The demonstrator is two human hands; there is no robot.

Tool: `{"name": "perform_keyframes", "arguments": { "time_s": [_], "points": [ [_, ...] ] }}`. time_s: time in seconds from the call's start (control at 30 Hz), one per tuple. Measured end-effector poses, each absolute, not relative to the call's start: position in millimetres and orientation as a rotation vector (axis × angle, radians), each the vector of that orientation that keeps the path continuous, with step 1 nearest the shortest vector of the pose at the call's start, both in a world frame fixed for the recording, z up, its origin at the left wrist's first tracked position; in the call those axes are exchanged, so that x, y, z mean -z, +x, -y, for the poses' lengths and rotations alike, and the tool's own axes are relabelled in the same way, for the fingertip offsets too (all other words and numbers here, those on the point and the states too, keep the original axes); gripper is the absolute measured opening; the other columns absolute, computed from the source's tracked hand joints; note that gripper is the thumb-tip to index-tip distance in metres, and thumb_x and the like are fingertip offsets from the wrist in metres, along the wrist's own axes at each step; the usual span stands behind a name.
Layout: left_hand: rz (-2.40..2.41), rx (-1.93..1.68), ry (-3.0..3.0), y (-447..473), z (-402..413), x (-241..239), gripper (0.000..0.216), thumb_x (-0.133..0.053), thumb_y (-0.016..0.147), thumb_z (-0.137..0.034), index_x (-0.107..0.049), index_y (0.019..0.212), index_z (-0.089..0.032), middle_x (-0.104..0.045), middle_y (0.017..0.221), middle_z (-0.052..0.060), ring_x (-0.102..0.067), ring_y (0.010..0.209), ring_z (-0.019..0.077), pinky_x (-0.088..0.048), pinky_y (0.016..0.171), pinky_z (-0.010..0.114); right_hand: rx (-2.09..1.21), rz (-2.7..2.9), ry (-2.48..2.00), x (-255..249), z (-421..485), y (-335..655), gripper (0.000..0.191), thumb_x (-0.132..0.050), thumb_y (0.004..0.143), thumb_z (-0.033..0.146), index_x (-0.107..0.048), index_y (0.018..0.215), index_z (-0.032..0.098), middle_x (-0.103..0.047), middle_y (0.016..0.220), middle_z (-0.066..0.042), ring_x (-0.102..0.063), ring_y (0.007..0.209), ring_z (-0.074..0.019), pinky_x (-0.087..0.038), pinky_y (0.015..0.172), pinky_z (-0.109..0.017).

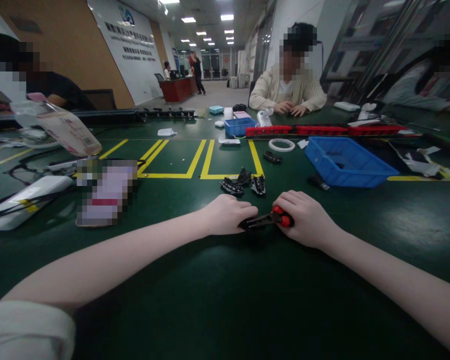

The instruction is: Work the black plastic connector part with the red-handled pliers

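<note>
My right hand [303,217] is closed round the red handles of a pair of pliers [264,220], whose dark jaws point left. In my left hand [227,215] the fingers pinch a small black part [248,224], and the pliers' jaws meet it there. Much of that part is hidden by my fingers and the jaws. Just beyond my hands lie several black plastic parts [232,186] in a loose group, with another black part [272,157] farther back.
A blue bin [350,162] stands to the right, near a roll of white tape [281,145]. On the left are a phone [107,195], a white power bank [30,200] with cables, and a tilted bottle [67,127]. A person [290,85] sits across the green table [225,300].
</note>
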State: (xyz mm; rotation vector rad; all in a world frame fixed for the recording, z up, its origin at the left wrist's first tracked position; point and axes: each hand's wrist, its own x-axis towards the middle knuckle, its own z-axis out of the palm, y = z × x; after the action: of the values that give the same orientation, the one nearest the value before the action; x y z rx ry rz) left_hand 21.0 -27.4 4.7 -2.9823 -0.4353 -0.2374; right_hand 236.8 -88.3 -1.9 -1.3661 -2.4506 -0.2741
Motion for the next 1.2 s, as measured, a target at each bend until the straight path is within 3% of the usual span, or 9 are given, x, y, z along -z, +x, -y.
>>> {"name": "perform_keyframes", "arguments": {
  "time_s": [0.27, 0.47, 0.67, 0.8, 0.9, 1.07, 1.2],
  "points": [
    [0.467, 0.367, -3.008, 20, 23, 0, 0.008, -0.055, 0.081, -0.026, -0.058, 0.079, -0.018, -0.061, 0.070, -0.001, -0.056, 0.058, 0.0121, -0.036, 0.054, 0.024, 0.191, 2.473, -1.379, 3, 87, 237, 0.005, -0.052, 0.074, 0.019, -0.048, 0.072, 0.020, -0.056, 0.076, -0.006, -0.048, 0.069, -0.0188, -0.039, 0.064, -0.032],
    [0.593, 0.516, -3.239, 19, 31, -2, 0.031, -0.059, 0.080, -0.047, -0.061, 0.086, -0.017, -0.062, 0.079, 0.000, -0.059, 0.067, 0.0129, -0.038, 0.054, 0.021, 0.263, 2.488, -1.437, 1, 88, 236, 0.005, -0.052, 0.073, 0.019, -0.047, 0.072, 0.020, -0.057, 0.076, -0.006, -0.050, 0.069, -0.0195, -0.039, 0.065, -0.032],
    [0.576, 0.701, -3.359, 15, 34, -8, 0.053, -0.064, 0.079, -0.045, -0.052, 0.120, -0.015, -0.062, 0.101, 0.006, -0.062, 0.084, 0.0158, -0.047, 0.070, 0.024, 0.323, 2.475, -1.464, 0, 88, 242, 0.003, -0.052, 0.073, 0.019, -0.049, 0.074, 0.019, -0.059, 0.076, -0.007, -0.051, 0.070, -0.0202, -0.039, 0.064, -0.032],
    [0.640, 0.741, -3.396, 13, 34, -10, 0.054, -0.067, 0.076, -0.045, -0.052, 0.119, -0.017, -0.059, 0.108, 0.008, -0.061, 0.092, 0.0182, -0.049, 0.074, 0.026, 0.359, 2.477, -1.450, 0, 87, 246, 0.004, -0.054, 0.072, 0.019, -0.050, 0.074, 0.018, -0.059, 0.076, -0.007, -0.050, 0.069, -0.0199, -0.039, 0.064, -0.031],
    [0.644, 0.660, -3.416, 14, 33, -10, 0.056, -0.069, 0.074, -0.048, -0.054, 0.117, -0.016, -0.062, 0.105, 0.007, -0.061, 0.089, 0.0183, -0.048, 0.072, 0.026, 0.389, 2.506, -1.411, 0, 87, 245, 0.004, -0.054, 0.071, 0.018, -0.051, 0.074, 0.018, -0.059, 0.077, -0.007, -0.050, 0.070, -0.0195, -0.039, 0.065, -0.031],
    [0.620, 0.484, -3.434, 18, 31, -9, 0.040, -0.065, 0.075, -0.052, -0.063, 0.088, -0.015, -0.062, 0.076, 0.001, -0.057, 0.066, 0.0129, -0.038, 0.056, 0.021, 0.458, 2.525, -1.380, -2, 88, 244, 0.003, -0.055, 0.070, 0.018, -0.053, 0.073, 0.017, -0.059, 0.076, -0.007, -0.051, 0.070, -0.0194, -0.038, 0.065, -0.030],
    [0.651, 0.405, -3.464, 18, 29, -8, 0.042, -0.065, 0.075, -0.055, -0.062, 0.087, -0.015, -0.059, 0.066, -0.002, -0.051, 0.056, 0.0105, -0.032, 0.052, 0.020, 0.486, 2.523, -1.382, -2, 89, 244, 0.004, -0.055, 0.071, 0.018, -0.055, 0.074, 0.016, -0.060, 0.077, -0.007, -0.052, 0.071, -0.0196, -0.039, 0.066, -0.030]
  ]
}}
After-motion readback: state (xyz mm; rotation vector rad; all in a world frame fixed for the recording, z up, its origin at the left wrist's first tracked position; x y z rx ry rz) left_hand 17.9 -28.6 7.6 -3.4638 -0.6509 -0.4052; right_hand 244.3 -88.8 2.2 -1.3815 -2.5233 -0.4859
